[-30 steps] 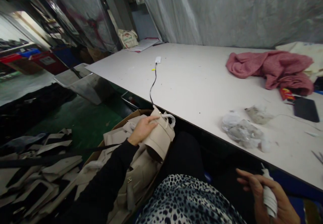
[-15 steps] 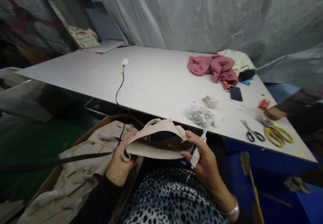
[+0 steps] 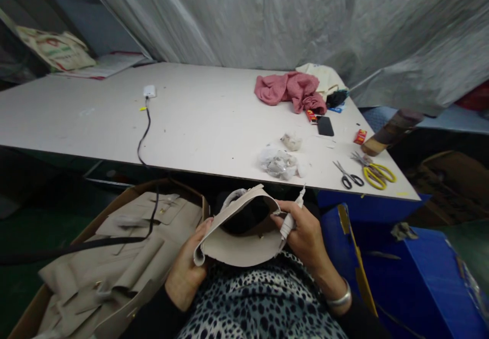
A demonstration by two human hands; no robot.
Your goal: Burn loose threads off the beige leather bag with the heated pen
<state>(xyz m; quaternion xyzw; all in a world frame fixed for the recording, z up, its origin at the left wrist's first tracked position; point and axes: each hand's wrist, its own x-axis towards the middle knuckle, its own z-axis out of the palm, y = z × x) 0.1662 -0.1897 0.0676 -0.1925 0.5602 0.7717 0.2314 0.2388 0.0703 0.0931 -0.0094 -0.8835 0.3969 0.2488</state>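
A beige handbag body (image 3: 244, 252), its mouth spread wide toward me, hangs over my lap. My left hand (image 3: 187, 270) is closed on its left edge, thumb and fingers either side of the folded side. At the opposite rim, my right hand (image 3: 303, 234) pinches the edge. Tucked in that same hand is a slim tool wrapped in white (image 3: 288, 222), its thin tip pointing up past the fingers; what kind of tool is hidden by the wrapping. Behind the opening, a curved handle (image 3: 233, 198), apparently covered in clear plastic, shows on the far side.
A cardboard box (image 3: 205, 209) at left holds several beige bags. On the white table (image 3: 198, 120) lie crumpled plastic (image 3: 278, 163), black-handled scissors (image 3: 347, 176), yellow-handled scissors (image 3: 376, 173), a phone (image 3: 325, 126) and pink cloth (image 3: 290, 89). Blue bins (image 3: 431, 267) stand right; a black cable (image 3: 143, 140) crosses left.
The view has turned to the right, so the table and its things appear shifted left. The bag has tipped, showing more of its inside. Both hands keep their hold.
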